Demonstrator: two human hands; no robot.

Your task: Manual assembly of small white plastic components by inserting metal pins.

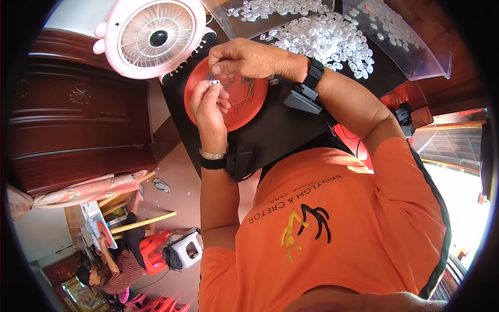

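My left hand (209, 108) pinches a small white plastic piece with two holes (214, 82) between thumb and fingertips, above a round red plate (244, 118). Just beyond it, my right hand (243, 58) is closed, its thumb and fingertips together. Whatever those fingers hold is too small or hidden to make out. Thin, dark metal pins (250, 89) lie scattered in the plate beneath both hands. A big heap of similar white plastic pieces (330, 44) is on the dark table (291, 125), past my right wrist.
A pink animal-shaped fan (158, 39) stands at the far left of the table. Clear plastic bins (400, 39) with more white pieces are at the back. Lower left, a person (119, 270) sits near red (154, 253) and white stools (187, 249).
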